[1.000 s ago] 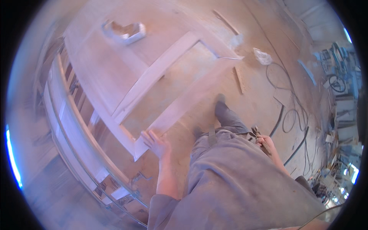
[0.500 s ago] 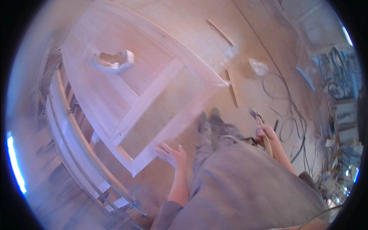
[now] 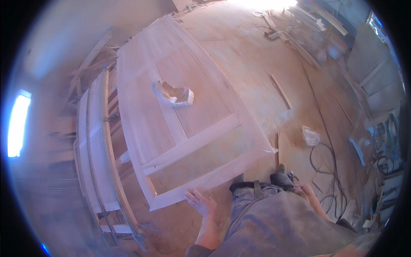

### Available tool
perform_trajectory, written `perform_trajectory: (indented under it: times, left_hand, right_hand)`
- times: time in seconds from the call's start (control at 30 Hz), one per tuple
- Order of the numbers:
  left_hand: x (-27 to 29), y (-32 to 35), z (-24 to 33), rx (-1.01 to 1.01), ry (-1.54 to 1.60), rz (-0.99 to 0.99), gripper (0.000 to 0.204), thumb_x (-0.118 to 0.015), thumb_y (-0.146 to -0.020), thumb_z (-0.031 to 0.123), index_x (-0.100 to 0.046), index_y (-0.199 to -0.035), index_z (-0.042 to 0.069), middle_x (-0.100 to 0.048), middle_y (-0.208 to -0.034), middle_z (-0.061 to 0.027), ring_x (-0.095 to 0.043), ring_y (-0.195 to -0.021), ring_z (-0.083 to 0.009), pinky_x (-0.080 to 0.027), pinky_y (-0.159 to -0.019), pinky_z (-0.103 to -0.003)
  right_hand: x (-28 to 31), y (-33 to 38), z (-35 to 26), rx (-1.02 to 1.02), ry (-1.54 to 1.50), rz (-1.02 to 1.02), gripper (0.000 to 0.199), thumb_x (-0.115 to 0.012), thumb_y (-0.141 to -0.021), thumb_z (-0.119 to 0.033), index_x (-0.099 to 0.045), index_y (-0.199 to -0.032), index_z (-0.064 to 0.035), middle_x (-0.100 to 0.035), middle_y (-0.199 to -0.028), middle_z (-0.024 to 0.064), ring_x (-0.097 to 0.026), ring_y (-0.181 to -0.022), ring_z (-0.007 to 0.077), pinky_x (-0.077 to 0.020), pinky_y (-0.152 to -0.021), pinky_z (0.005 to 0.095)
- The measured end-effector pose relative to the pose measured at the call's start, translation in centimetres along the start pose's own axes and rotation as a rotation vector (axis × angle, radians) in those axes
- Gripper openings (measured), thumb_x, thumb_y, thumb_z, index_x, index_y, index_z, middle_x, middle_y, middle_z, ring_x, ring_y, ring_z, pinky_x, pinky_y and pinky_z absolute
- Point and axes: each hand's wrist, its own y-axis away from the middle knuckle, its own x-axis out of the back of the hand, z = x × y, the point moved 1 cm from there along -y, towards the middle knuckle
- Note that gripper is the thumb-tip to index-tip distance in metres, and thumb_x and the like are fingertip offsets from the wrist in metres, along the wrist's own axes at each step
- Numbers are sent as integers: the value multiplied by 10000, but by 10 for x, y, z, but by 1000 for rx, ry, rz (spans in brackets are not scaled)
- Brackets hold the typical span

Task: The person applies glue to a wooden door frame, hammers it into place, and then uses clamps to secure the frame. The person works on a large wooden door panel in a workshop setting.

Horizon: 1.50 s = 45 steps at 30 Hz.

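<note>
My left hand (image 3: 202, 203) has its fingers stretched out at the near edge of a large pale wooden door (image 3: 188, 191), fingertips at the frame rail. The door lies flat, with solid panels at its far part and an open rectangular gap near me. Low by my right thigh, my right hand (image 3: 305, 191) is closed round a hammer (image 3: 293, 176); its head shows past the fist, while most of the handle is hidden. On the door panels rests a crumpled white wrapper (image 3: 185, 97) with a tan inside.
Left of the door stands a long rack of wooden rails (image 3: 112, 158). Wood strips (image 3: 281, 91), a clear plastic bag (image 3: 310, 136) and looped black cables (image 3: 334, 171) lie on the dusty floor to the right. Boards (image 3: 308, 19) are piled at the far right.
My view has tilted up, showing more of the far floor and the whole door. My left hand stays by the door's near edge. The hammer now shows lower and closer to my body.
</note>
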Motion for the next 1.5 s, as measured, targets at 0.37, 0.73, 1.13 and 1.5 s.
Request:
perform_trajectory:
  times: [0.37, 0.73, 1.13, 1.5]
  left_hand:
    - [-43, -9, 74, 325, 43, -12, 571, -595, -865, 166, -550, -1387, -63, -370, -1531, -365, -296, -1465, -513, -251, -1233, -528]
    - [-29, 12, 184, 371, 32, -44, 748, -661, -869, 298, -434, -1490, -52, -298, -1600, -323, -225, -1523, -448, -199, -1270, -473]
    - [-53, -16, 205, 655, 127, 181, 719, -623, -882, 217, -403, -1486, -105, -348, -1581, -309, -264, -1511, -431, -201, -1272, -471]
    - [-59, -97, 190, 969, -66, -472, 699, -566, -973, 318, -382, -1492, -112, -371, -1562, -309, -324, -1483, -417, -291, -1228, -500]
  right_hand:
    - [90, 56, -171, -56, 85, 109, 141, -535, -979, -115, -478, -850, -131, -474, -591, -42, -490, -474, 83, -393, -476, 284]
    - [89, 119, -290, 139, -38, 214, 251, -511, -981, -123, -468, -739, -174, -492, -553, -69, -491, -454, 53, -363, -454, 257]
    - [2, 28, -398, 66, 467, 232, 155, -540, -987, -61, -517, -834, -58, -546, -679, 27, -509, -510, 89, -445, -441, 220]
    - [-291, -41, -520, -200, 528, 179, 196, -549, -977, -104, -506, -786, -106, -477, -603, -33, -456, -470, 98, -383, -469, 291]
